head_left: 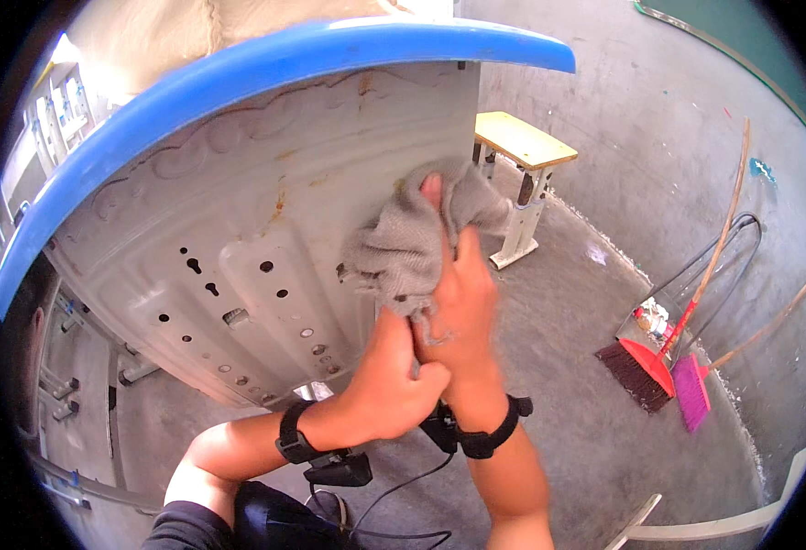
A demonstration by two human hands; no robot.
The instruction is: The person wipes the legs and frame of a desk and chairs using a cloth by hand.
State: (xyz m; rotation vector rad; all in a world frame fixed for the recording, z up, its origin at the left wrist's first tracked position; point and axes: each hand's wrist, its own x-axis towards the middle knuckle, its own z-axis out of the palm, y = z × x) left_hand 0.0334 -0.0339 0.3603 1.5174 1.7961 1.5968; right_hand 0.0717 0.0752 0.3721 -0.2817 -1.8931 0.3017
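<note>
A crumpled grey cloth (398,243) is bunched up in front of the right edge of a pale metal panel (329,197). My right hand (465,298) grips it, with fingertips showing among the folds. Just below, my left hand (394,380) is closed at the cloth's lower end, close against my right wrist; its fingers are partly hidden. Brown stains streak the panel, which has pressed ridges and several holes. A thick blue rim (274,60) curves along its top. Whether the cloth presses on the metal is hard to tell.
A small yellow-topped stool (524,139) stands behind the panel. By the grey wall are a red broom (648,359), a pink broom (692,390) and a long-handled dustpan frame (742,225). Cables (394,532) hang below my wrist straps. A pale bar (705,529) crosses the lower right.
</note>
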